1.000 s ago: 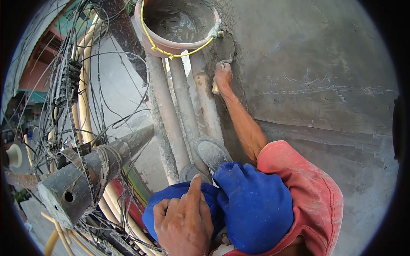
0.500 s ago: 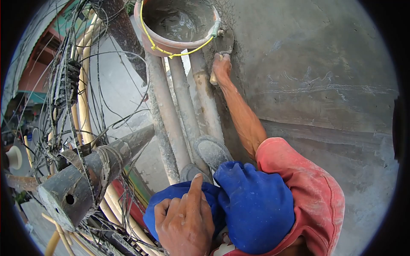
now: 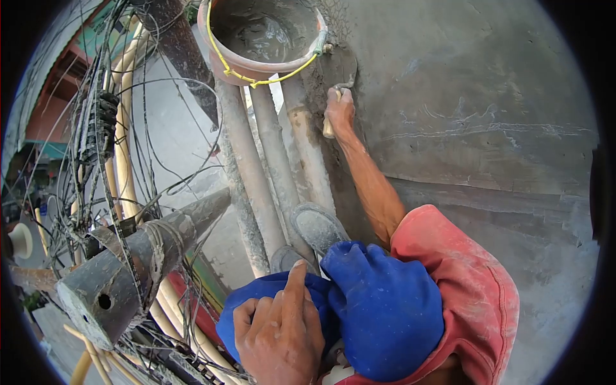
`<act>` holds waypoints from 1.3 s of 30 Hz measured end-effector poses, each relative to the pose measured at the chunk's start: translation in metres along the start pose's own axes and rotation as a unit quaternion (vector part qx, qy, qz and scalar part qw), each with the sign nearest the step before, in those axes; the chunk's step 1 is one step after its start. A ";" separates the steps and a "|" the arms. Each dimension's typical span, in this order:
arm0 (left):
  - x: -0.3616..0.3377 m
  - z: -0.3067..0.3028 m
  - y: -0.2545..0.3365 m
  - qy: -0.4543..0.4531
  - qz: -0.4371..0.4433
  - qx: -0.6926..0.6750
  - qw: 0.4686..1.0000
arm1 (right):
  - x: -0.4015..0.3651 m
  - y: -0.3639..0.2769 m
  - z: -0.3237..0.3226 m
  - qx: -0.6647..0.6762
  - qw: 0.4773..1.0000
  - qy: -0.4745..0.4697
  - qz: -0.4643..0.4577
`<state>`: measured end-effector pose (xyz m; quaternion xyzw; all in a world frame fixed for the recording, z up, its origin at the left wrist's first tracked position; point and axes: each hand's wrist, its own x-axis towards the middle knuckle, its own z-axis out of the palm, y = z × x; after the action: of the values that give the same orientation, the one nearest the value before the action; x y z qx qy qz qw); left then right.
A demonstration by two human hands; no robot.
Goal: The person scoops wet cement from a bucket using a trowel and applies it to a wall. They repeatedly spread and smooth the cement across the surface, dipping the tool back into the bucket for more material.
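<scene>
My right hand (image 3: pixel 340 110) is wrapped round the pale handle of a trowel (image 3: pixel 329 128). The grey metal neck bends up from the fist, and the mortar-coated blade (image 3: pixel 340 64) lies against the grey plastered wall (image 3: pixel 462 77), just right of the bucket. The bucket (image 3: pixel 212 61), with a yellow rope handle (image 3: pixel 255 83), holds wet grey mortar (image 3: pixel 263 38). Low in the view, my left hand (image 3: pixel 279 333) hovers before my blue-clad knees (image 3: pixel 385 308). Its index finger points forward and the others are bent; nothing shows in it.
Grey-smeared poles (image 3: pixel 276 141) run under the bucket and my sandals (image 3: pixel 319 228). At the left, a thick grey pipe (image 3: pixel 122 282) sticks out towards me, wound with wire. Tangled black cables (image 3: pixel 99 128) and bamboo poles (image 3: pixel 125 147) stand beside it.
My right hand and the trowel have shifted slightly right and down along the wall. The left hand stays almost where it was.
</scene>
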<state>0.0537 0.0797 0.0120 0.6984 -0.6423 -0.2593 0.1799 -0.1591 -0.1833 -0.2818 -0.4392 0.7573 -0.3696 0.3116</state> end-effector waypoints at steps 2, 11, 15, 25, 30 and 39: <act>-0.003 -0.001 -0.002 0.009 -0.008 -0.006 1.000 | -0.025 -0.004 -0.006 -0.033 0.998 0.051 -0.022; -0.002 -0.001 -0.001 -0.037 0.013 0.021 0.999 | -0.025 0.022 -0.017 0.111 0.991 -0.064 0.036; -0.001 -0.002 0.000 -0.029 -0.011 -0.009 0.999 | -0.061 0.021 -0.025 0.032 0.999 0.017 0.002; -0.007 -0.003 -0.001 -0.005 -0.003 -0.011 1.000 | -0.049 0.012 -0.017 -0.076 0.996 -0.037 -0.021; -0.006 -0.004 -0.002 -0.023 0.009 0.007 1.000 | -0.016 0.042 0.008 -0.088 0.990 -0.108 0.027; -0.003 -0.003 0.001 -0.004 -0.001 0.005 1.000 | 0.008 0.057 0.017 -0.156 0.987 -0.041 -0.013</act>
<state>0.0549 0.0826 0.0156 0.6988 -0.6437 -0.2590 0.1739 -0.1740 -0.1753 -0.3396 -0.5070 0.7865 -0.2328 0.2651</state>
